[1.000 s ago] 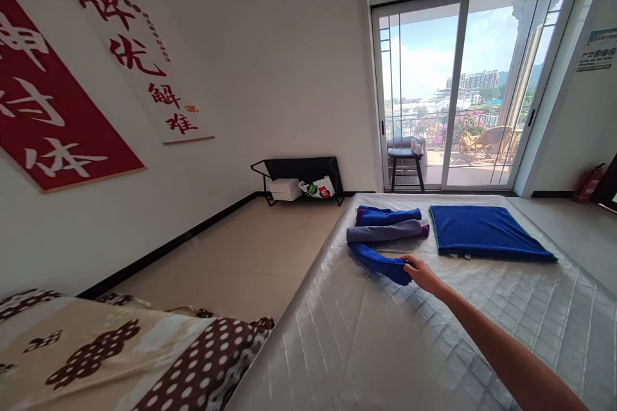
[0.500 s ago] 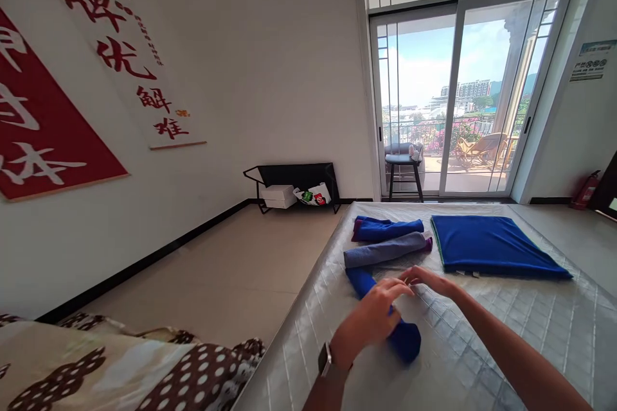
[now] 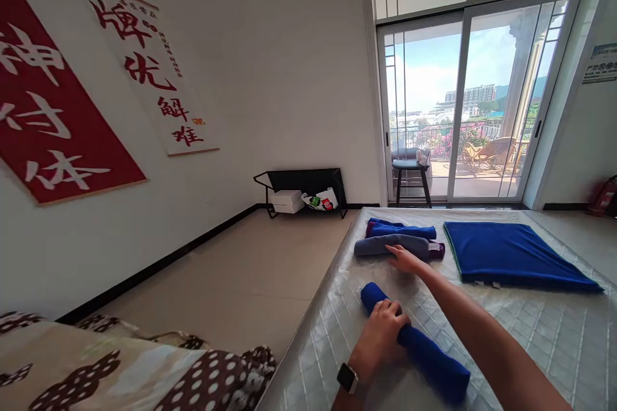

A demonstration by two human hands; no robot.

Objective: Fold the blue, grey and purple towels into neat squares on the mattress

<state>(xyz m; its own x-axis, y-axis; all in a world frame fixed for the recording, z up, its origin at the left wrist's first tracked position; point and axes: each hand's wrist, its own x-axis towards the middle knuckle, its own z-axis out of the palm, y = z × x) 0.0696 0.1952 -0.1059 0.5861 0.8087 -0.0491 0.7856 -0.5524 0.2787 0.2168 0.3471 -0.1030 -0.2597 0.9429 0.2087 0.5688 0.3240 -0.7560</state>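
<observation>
My left hand (image 3: 384, 332), with a watch on its wrist, is wrapped over the middle of a rolled blue cloth (image 3: 431, 356) that lies slantwise on the plastic-covered mattress (image 3: 318, 359). My right hand (image 3: 405, 261) reaches across to a grey-blue rolled cloth (image 3: 371, 246), fingers stretched out and at its near side. Whether they press on it I cannot tell. Behind that roll lies another blue rolled cloth (image 3: 400, 230) with a dark red end. Farther right a blue cloth (image 3: 515, 250) is folded flat.
A patterned blanket (image 3: 110, 372) lies at the lower left. By the wall, a black-framed stand (image 3: 306, 180) has white boxes (image 3: 288, 201) at it. A dark stool (image 3: 409, 167) is at the sliding glass door (image 3: 465, 109). A fire extinguisher (image 3: 602, 196) stands at the far right.
My hands have moved apart: the left has pulled the blue roll nearer and to the right, while the right has reached forward to the grey-blue roll. The view has shifted slightly left.
</observation>
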